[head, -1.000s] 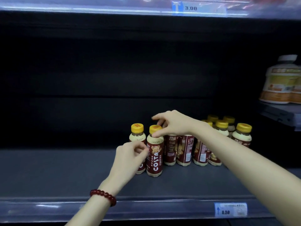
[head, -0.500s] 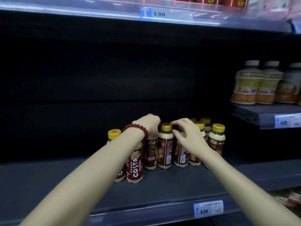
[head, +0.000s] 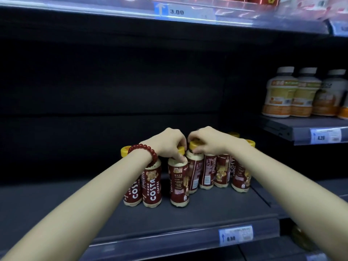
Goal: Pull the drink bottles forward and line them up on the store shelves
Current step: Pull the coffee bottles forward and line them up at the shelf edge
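Several small Costa coffee bottles with dark red labels and yellow caps stand clustered on the dark grey shelf (head: pixel 207 217). My left hand (head: pixel 167 143), with a red bead bracelet on the wrist, grips the cap and neck of one bottle (head: pixel 178 183) at the front of the group. Just to its right, my right hand (head: pixel 205 139) pinches the yellow cap of the neighbouring bottle (head: pixel 194 166). Two bottles (head: pixel 152 183) with the Costa name facing me stand to the left under my left forearm. More bottles (head: pixel 223 171) stand behind and to the right.
The shelf has a clear front rail with a price tag (head: pixel 236 235) reading 6.50. To the right, a higher shelf (head: pixel 301 127) holds white-capped yellow-labelled bottles (head: pixel 280 95). Another shelf rail (head: pixel 180 13) runs overhead. The shelf back is dark.
The view has drawn nearer to the shelf. My left hand closed on a bottle's cap and drew that bottle forward; my right hand moved left onto the neighbouring cap.
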Available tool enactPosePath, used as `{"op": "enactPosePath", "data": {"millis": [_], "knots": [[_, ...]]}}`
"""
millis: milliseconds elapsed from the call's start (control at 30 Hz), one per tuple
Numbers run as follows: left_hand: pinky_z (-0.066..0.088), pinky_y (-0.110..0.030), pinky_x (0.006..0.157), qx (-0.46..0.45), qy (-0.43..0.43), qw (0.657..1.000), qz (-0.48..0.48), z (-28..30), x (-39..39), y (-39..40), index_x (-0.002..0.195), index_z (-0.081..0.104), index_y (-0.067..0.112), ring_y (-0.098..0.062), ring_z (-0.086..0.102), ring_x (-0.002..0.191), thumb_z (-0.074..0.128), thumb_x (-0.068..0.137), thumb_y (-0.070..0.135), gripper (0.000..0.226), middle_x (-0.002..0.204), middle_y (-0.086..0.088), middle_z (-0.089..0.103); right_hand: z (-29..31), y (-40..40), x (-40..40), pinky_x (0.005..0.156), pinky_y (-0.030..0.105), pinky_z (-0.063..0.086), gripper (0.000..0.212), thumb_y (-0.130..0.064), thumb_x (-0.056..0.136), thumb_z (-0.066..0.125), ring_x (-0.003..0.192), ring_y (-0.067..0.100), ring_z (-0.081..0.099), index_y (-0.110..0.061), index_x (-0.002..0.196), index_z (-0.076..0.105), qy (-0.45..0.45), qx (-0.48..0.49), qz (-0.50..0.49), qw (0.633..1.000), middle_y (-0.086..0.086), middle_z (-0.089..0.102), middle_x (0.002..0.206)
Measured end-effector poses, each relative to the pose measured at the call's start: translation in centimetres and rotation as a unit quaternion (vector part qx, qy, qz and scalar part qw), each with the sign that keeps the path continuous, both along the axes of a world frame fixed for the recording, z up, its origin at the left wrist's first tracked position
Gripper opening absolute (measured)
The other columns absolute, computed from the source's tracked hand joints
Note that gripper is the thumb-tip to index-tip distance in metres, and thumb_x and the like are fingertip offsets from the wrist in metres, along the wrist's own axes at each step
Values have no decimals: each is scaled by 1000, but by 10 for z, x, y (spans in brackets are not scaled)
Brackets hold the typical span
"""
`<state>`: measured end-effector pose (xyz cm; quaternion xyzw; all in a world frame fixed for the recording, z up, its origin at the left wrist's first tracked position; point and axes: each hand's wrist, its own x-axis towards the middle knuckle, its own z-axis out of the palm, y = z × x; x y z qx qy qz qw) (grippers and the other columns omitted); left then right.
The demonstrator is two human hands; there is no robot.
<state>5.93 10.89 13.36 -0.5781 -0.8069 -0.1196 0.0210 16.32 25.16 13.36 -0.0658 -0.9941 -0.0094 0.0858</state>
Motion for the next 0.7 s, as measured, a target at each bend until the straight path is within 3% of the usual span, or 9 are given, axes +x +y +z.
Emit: {"op": "enactPosePath", "data": {"millis": [233, 367, 467, 533, 600, 700], "knots": [[48, -24, 74, -4, 9, 1000, -30, -5, 7, -6, 112, 63, 20, -14, 57, 95, 76, 77, 26, 37, 101, 5, 58, -4, 6, 22, 93, 31, 46, 37, -23, 86, 66, 109, 15, 55, -22, 123, 58, 10, -41, 26, 999, -3, 61, 117], [47, -24, 77, 21, 21, 1000, -11, -4, 10, -10, 122, 57, 20, -11, 55, 96, 70, 78, 47, 53, 106, 1, 59, -8, 5, 23, 89, 25, 43, 46, -36, 85, 67, 107, 13, 54, -23, 128, 55, 54, -60, 22, 997, -2, 61, 116], [49, -27, 65, 24, 91, 993, 65, -3, 15, -2, 102, 63, 12, -17, 59, 85, 66, 75, 59, 54, 90, -2, 58, -9, 0, 16, 81, 27, 49, 52, -50, 84, 63, 99, 18, 60, -14, 121, 61, 83, -21, -30, 996, 4, 64, 107], [45, -24, 54, 15, 92, 991, 93, -3, 16, 3, 86, 60, 10, -17, 59, 73, 70, 73, 57, 50, 76, 0, 56, -11, -4, 10, 64, 26, 51, 52, -56, 80, 64, 79, 17, 62, -9, 101, 67, 64, -23, -67, 995, 4, 66, 88], [43, -22, 51, 9, 66, 994, 88, 0, 14, 4, 82, 60, 10, -16, 59, 71, 74, 72, 50, 43, 71, 1, 57, -12, -4, 6, 55, 23, 47, 52, -56, 79, 65, 68, 15, 60, -6, 89, 66, 53, -38, -79, 995, 2, 64, 77], [48, -22, 65, -2, 34, 998, 49, 8, 7, -2, 101, 69, 12, -11, 58, 83, 78, 73, 40, 40, 89, 3, 63, -11, 2, 8, 69, 24, 50, 44, -50, 82, 66, 85, 14, 63, -12, 103, 70, 46, -76, -36, 995, 1, 69, 95]]}}
